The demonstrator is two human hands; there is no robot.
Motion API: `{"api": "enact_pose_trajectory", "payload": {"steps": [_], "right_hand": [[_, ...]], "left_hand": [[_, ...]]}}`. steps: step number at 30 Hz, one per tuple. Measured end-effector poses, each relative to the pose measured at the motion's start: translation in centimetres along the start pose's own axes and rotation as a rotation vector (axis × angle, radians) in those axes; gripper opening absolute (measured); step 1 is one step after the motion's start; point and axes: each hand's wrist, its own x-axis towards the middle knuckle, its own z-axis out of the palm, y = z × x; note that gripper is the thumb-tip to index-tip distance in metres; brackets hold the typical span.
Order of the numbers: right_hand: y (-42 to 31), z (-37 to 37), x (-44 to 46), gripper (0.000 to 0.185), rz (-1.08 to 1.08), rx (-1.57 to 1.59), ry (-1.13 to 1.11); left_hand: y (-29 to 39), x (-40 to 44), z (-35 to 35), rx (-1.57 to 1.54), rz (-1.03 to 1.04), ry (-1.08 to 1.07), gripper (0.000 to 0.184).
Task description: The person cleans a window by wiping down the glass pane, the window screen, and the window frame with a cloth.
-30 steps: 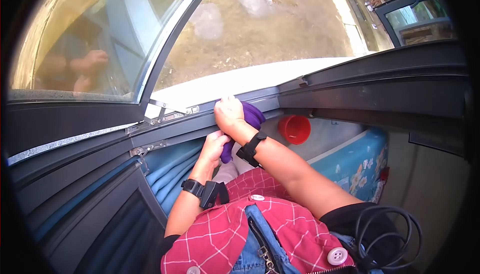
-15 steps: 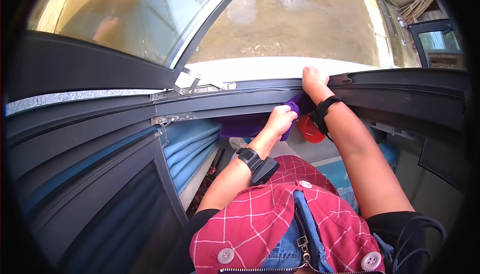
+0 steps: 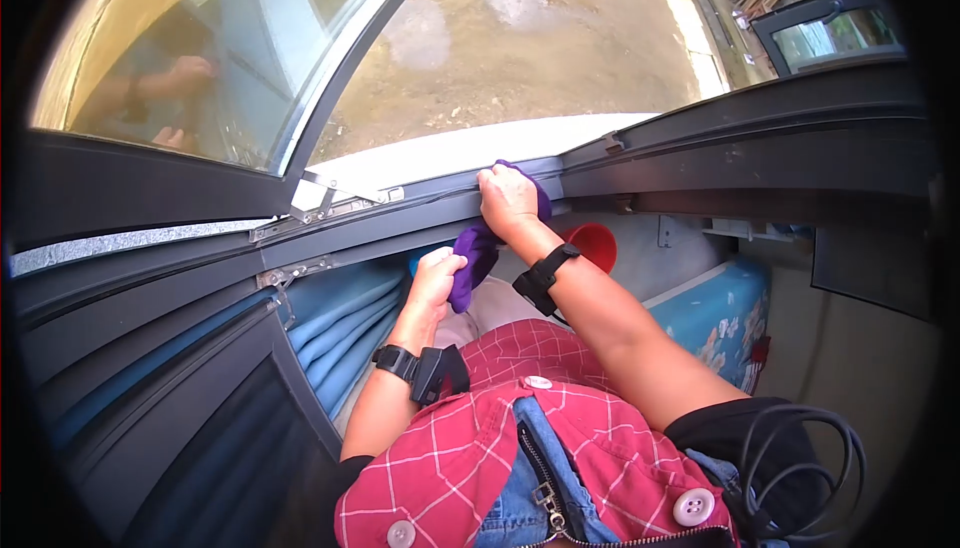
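Observation:
A purple cloth (image 3: 472, 260) hangs between my two hands, bunched over the dark window frame (image 3: 390, 228). My right hand (image 3: 508, 204) is closed on its upper part, on top of the frame's sill track, and some purple shows beyond the knuckles. Lower down and to the left, my left hand (image 3: 434, 278) grips the loose end with thumb and fingers pressed together. A red container (image 3: 592, 246) is partly hidden behind my right forearm. Each wrist wears a black band.
An open glass sash (image 3: 230, 58) swings outward at the left, its metal hinge arm (image 3: 320, 198) fixed to the frame. Below hang blue curtain folds (image 3: 350, 323). A blue floral-patterned surface (image 3: 715, 318) lies at the right. A second window (image 3: 830, 33) stands outside, far right.
My right hand has gone from gripping the bare frame edge to holding the cloth on the track. My left hand has lowered with the cloth's end. The view has shifted right.

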Motion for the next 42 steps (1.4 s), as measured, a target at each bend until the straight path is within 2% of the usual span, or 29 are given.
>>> {"api": "enact_pose_trajectory", "payload": {"steps": [4, 7, 10, 13, 15, 18, 20, 22, 26, 28, 31, 33, 36, 37, 39, 42], "right_hand": [[2.1, -0.9, -3.0, 0.013, 0.007, 0.213, 0.148], [4.7, 0.2, -4.4, 0.030, 0.254, -0.003, 0.219], [4.1, 0.3, -4.0, 0.034, 0.329, -0.096, 0.098], [2.0, 0.8, -4.0, 0.029, 0.301, -0.220, -0.018], [-1.0, 2.2, -4.1, 0.023, 0.284, -0.099, 0.110], [-5.0, 2.7, -3.6, 0.020, 0.065, 0.336, 0.127], [-5.2, 1.8, -4.2, 0.021, 0.118, 0.578, 0.128], [-3.2, 1.0, -5.5, 0.023, 0.163, 0.605, 0.238], [2.4, -2.3, -7.1, 0.028, 0.282, 0.262, 0.385], [4.3, -3.0, -7.3, 0.030, 0.423, 0.070, 0.247], [5.9, 0.5, -8.6, 0.022, 0.481, -0.004, 0.062], [5.3, 1.0, -9.5, 0.020, 0.612, 0.015, -0.013], [5.4, 1.1, -9.2, 0.026, 0.647, 0.022, -0.050], [5.4, 0.8, -8.6, 0.038, 0.648, 0.031, -0.170], [4.5, 0.8, -7.2, 0.039, 0.669, 0.011, -0.220], [4.2, 0.2, -6.8, 0.040, 0.659, -0.024, -0.306]], "left_hand": [[-0.3, 1.2, 0.5, 0.160, 0.002, -0.058, 0.005], [0.0, 1.5, 1.8, 0.208, 0.021, -0.090, 0.006], [0.1, 1.5, 2.6, 0.229, 0.014, -0.094, 0.008], [0.2, 1.1, 2.7, 0.199, 0.033, -0.072, 0.006], [-0.2, 1.0, 1.4, 0.204, 0.058, -0.045, 0.008], [0.6, -0.4, -0.3, 0.134, 0.024, 0.082, 0.012], [0.9, -0.5, -2.0, 0.056, 0.015, 0.109, 0.011], [1.8, -1.0, -2.1, 0.060, 0.014, 0.104, 0.010], [2.1, -0.3, 0.2, 0.084, 0.047, 0.011, 0.007], [1.1, 0.7, 2.0, 0.223, 0.061, -0.019, 0.007], [-0.9, 1.8, 4.4, 0.441, 0.060, -0.127, 0.009], [-1.2, 1.8, 5.0, 0.433, 0.000, -0.181, 0.007], [-2.2, 1.7, 5.2, 0.396, -0.069, -0.186, 0.008], [-2.2, 1.5, 5.3, 0.380, -0.060, -0.164, 0.005], [-1.9, 1.6, 5.4, 0.376, -0.007, -0.123, 0.008], [-1.7, 1.4, 4.5, 0.433, -0.062, -0.131, 0.008]]}}
